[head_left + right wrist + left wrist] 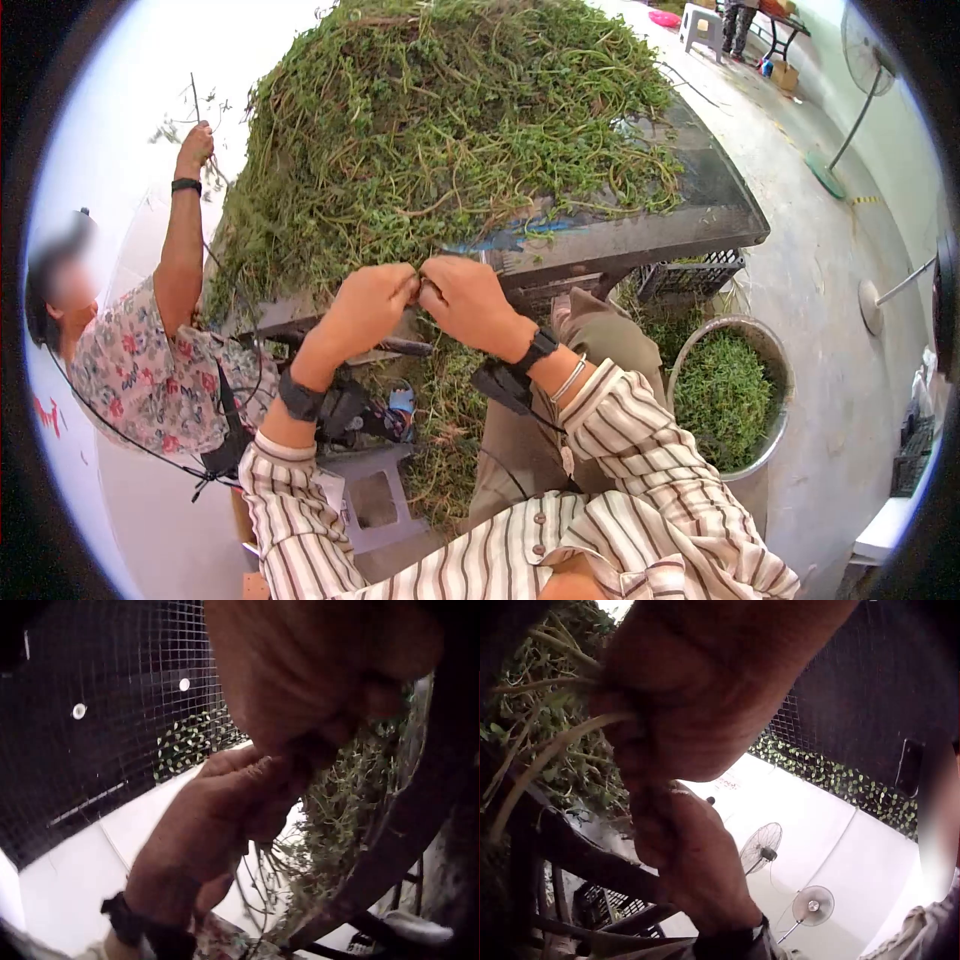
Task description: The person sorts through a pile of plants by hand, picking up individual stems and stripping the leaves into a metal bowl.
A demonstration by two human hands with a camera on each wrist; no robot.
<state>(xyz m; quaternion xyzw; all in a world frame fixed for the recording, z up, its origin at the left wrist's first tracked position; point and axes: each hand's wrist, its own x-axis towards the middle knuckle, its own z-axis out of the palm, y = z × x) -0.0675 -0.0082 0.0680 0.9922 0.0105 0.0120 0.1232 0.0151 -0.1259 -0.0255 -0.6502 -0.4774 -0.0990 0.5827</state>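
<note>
My left hand (372, 308) and right hand (470, 302) meet at the fingertips, in front of the near edge of a table heaped with leafy green plants (450, 120). In the left wrist view, several pale plant stems (555, 754) stick out from the curled fingers of my left hand (697, 690). My right hand (701, 862) pinches close against it there. The right wrist view shows thin stems (259, 889) hanging below my left hand (214, 817). The spot between the fingertips is mostly hidden by the hands.
A metal bowl (788, 365) of short green sprigs stands at the right. Under the table are a black crate (690, 275) and loose stems (445, 430). At the left, another person (160, 370) holds up a plant sprig. A grey plastic stool (360, 500) sits lower left.
</note>
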